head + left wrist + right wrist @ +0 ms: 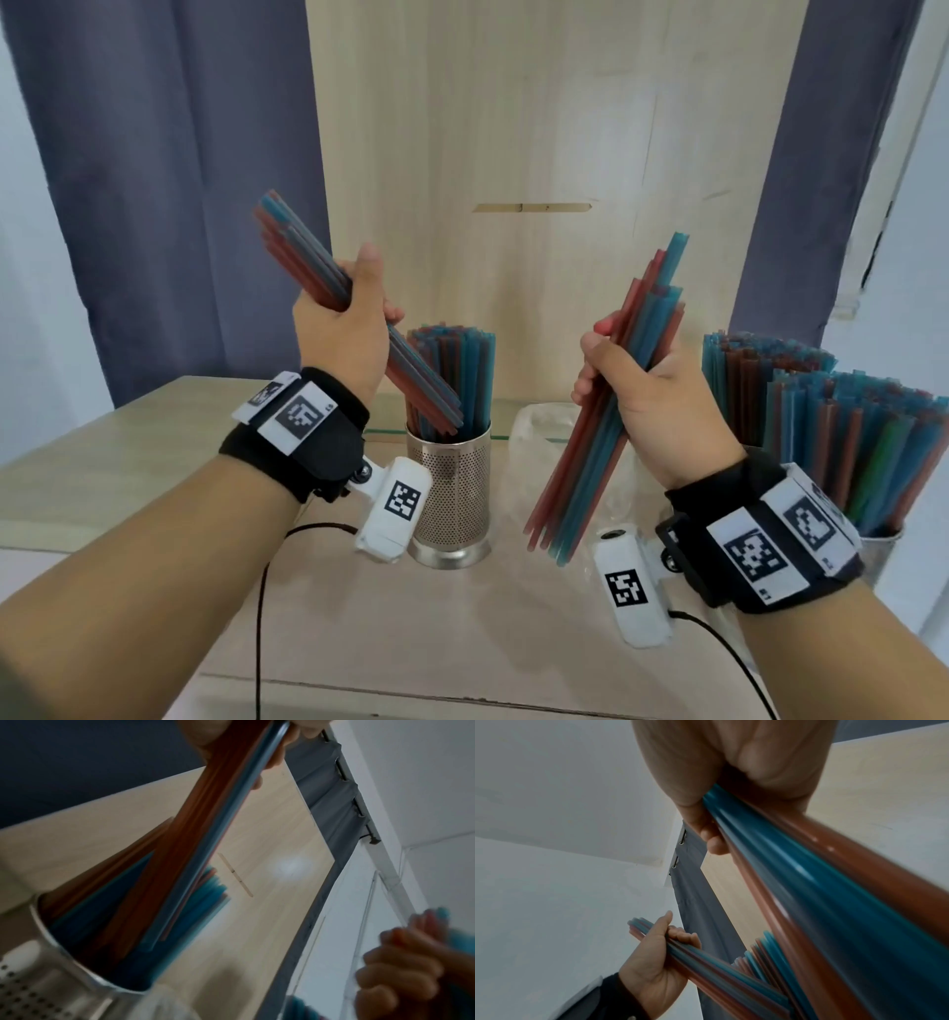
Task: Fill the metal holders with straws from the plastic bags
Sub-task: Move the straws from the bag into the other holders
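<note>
My left hand (341, 329) grips a bundle of red and blue straws (303, 252), tilted so its lower end dips into the mouth of the perforated metal holder (452, 493). That holder stands at table centre, packed with upright straws (457, 370). The left wrist view shows the same bundle (205, 833) slanting down into the holder (51, 973). My right hand (642, 390) grips a second bundle of red and blue straws (606, 411), held nearly upright above the table to the right of the holder. From the right wrist, this bundle (821, 882) fills the view.
A clear plastic bag (544, 426) lies crumpled behind my right hand. At the far right stands another holder (880, 545) crammed with straws (847, 411). A light wooden panel (539, 154) rises behind the table, with grey curtains (169, 180) either side. Wrist camera cables trail near the front edge.
</note>
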Available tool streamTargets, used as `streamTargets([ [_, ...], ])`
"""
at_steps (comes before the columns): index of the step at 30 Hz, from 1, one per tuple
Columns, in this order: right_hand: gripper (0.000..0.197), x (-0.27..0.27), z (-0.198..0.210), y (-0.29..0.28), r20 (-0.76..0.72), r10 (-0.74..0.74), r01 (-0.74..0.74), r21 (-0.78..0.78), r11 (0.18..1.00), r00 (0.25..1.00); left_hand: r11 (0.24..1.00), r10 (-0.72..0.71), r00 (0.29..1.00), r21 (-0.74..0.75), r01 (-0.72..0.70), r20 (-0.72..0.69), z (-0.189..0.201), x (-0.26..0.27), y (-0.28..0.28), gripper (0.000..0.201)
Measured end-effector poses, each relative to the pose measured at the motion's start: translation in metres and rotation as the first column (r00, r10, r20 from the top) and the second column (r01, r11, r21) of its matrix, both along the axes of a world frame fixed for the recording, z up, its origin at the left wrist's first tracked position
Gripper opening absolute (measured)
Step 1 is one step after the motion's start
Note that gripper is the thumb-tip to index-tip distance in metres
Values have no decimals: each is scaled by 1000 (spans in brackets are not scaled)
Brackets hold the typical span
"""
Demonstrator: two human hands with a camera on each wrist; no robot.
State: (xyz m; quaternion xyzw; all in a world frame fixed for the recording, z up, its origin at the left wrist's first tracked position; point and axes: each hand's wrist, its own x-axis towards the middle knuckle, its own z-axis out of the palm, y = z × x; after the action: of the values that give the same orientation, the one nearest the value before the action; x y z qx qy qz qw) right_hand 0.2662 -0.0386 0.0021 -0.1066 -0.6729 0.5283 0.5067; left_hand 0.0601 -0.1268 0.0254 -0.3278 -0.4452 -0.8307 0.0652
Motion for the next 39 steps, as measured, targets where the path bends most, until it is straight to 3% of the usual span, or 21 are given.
streamTargets([
  [6, 9, 0, 4, 0, -7, 3, -3, 29, 1000, 1000, 984, 39, 985, -162, -67, -169, -24, -3, 10, 27],
  [14, 7, 4, -6, -3, -60, 42, -44, -28, 999, 997, 961, 23, 986, -267, -66, -163, -35, -23, 22, 32],
  [19, 8, 4, -12, -4, -76, 66, -71, -61, 996, 995, 928, -34, 964, -365, -67, -264, -38, -29, 27, 35],
  [25, 6, 1, -20, -4, -62, 61, -66, -81, 995, 996, 819, -78, 943, -559, -125, -324, -28, -31, 37, 31],
  [27, 5, 2, -20, -4, -51, 58, -62, -76, 995, 997, 775, -1, 923, -583, -243, -385, -26, -30, 41, 25],
  [29, 5, 4, -21, -3, -49, 54, -57, -73, 996, 997, 734, 104, 903, -581, -352, -416, -28, -33, 43, 47],
  [30, 4, 5, -21, -3, -49, 50, -53, -73, 996, 998, 726, 79, 917, -608, -322, -391, -29, -36, 45, 53],
  [32, 4, 7, -23, -1, -41, 39, -42, -67, 997, 998, 721, -46, 937, -660, -208, -346, -31, -39, 47, 35],
  [35, 4, 9, -24, -1, -31, 26, -27, -57, 998, 999, 743, -57, 935, -640, -195, -350, -34, -45, 49, 11],
  [39, 4, 9, -26, -2, -19, 28, -29, -57, 998, 999, 771, -63, 928, -608, -188, -367, -31, -43, 52, 15],
])
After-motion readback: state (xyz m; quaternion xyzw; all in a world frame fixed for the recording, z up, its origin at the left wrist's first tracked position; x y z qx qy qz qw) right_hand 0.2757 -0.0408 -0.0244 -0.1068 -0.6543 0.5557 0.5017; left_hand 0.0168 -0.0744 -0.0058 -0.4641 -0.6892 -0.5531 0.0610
